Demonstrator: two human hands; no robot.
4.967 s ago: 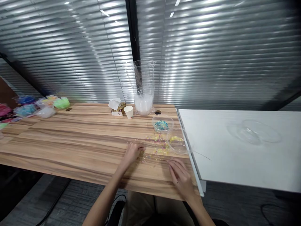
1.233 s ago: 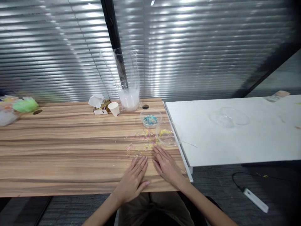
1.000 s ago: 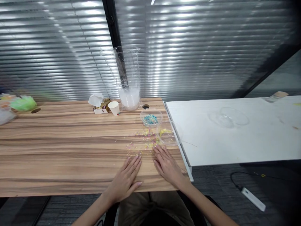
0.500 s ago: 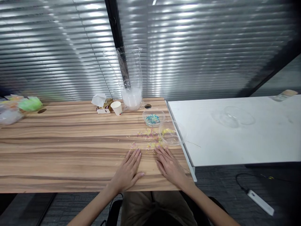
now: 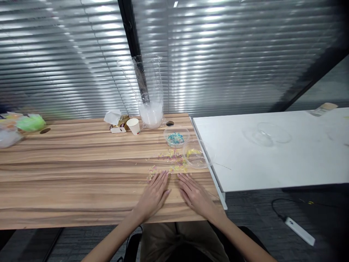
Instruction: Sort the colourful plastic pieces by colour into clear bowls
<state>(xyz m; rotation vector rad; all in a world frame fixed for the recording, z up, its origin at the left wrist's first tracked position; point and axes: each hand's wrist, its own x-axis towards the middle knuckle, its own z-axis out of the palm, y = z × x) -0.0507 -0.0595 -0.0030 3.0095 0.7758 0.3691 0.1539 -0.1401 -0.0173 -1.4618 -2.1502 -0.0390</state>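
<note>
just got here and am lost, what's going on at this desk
A person has the left hand and right hand flat on the wood-grain table, fingertips by scattered yellow and pink bits. Neither visibly grips anything. Behind them sits a clear round plastic tub of blue and pale pieces.

Brown-streaked wooden table (image 5: 81,174)
</note>
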